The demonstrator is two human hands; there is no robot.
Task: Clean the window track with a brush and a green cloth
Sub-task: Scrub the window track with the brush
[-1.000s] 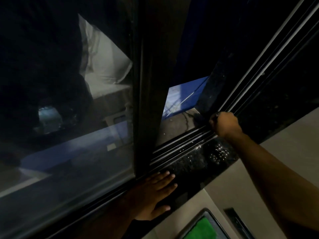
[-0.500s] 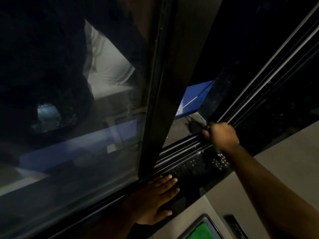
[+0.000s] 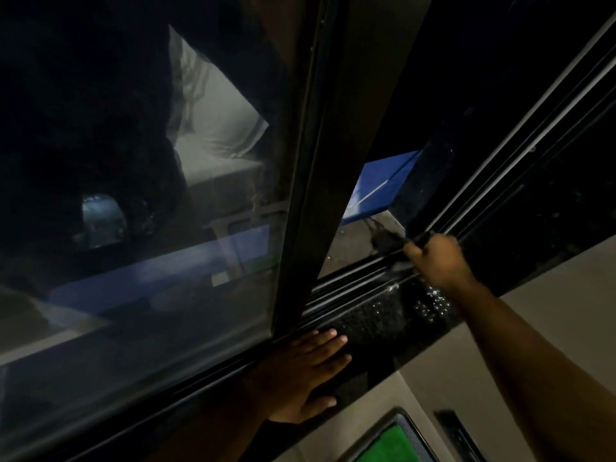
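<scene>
The window track [image 3: 360,278] runs diagonally from lower left to upper right as dark metal rails above a speckled black sill [image 3: 383,325]. My right hand [image 3: 436,261] is closed on a dark brush [image 3: 421,240] held down at the rails; only a short black end shows past my fingers. My left hand [image 3: 310,375] lies flat, fingers apart, on the sill by the foot of the sliding window frame [image 3: 300,195]. The green cloth [image 3: 396,445] lies in a dark-rimmed container at the bottom edge.
The sliding glass pane [image 3: 133,211] fills the left half and reflects the room. Through the gap a blue surface [image 3: 380,188] and a grey ledge [image 3: 353,248] lie outside. A beige wall [image 3: 550,311] lies below the sill. A dark slim object [image 3: 456,431] sits beside the container.
My right hand has moved a little along the rails with the brush. My left hand has stayed flat on the sill. The view has shifted slightly.
</scene>
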